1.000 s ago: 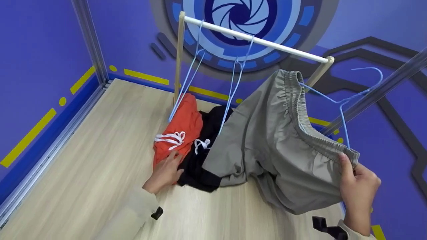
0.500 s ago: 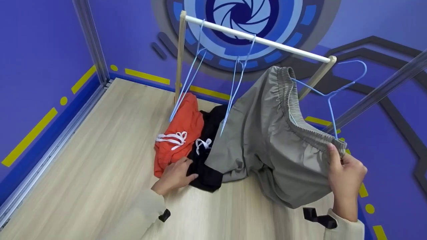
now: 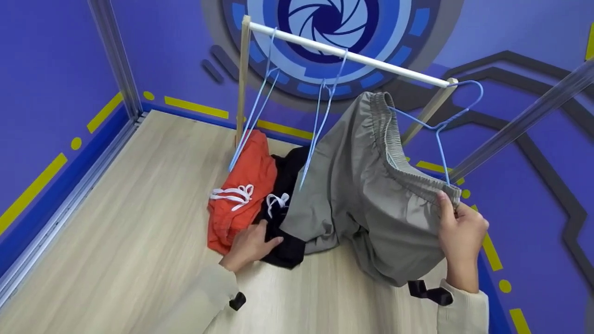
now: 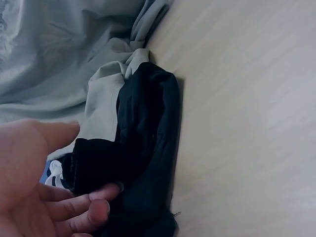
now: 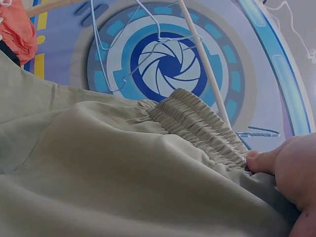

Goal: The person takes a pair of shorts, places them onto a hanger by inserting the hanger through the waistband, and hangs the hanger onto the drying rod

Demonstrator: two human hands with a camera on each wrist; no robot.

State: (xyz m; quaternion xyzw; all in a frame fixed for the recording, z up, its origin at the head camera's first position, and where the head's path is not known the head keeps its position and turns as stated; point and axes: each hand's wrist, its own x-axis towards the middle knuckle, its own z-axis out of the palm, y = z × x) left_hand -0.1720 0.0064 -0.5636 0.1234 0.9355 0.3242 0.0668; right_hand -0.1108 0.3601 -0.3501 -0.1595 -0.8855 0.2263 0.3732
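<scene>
Grey shorts [image 3: 380,199] with an elastic waistband are held up by my right hand [image 3: 464,234], which pinches one end of the waistband. A blue wire hanger [image 3: 438,126] sits inside that waistband, its hook near the rail's right end. In the right wrist view my thumb [image 5: 264,160] presses on the gathered waistband [image 5: 197,123]. My left hand [image 3: 250,243] lies at the black shorts [image 3: 290,250], thumb apart from loosely bent fingers. In the left wrist view its fingertips [image 4: 101,210] touch the black cloth. Orange shorts [image 3: 241,185] with white drawstrings lie beside, partly under the black ones.
A wooden rack with a white rail [image 3: 348,54] stands at the back. Two blue hangers, a left one [image 3: 257,116] and a middle one [image 3: 320,125], hang from it. Blue panels [image 3: 46,69] wall in the wood-grain table [image 3: 139,195], with a metal post [image 3: 524,120] at right.
My right hand has moved left with the grey shorts and hanger, bringing the hook up to the rail's end. My left hand has slid right from the orange shorts to the black ones.
</scene>
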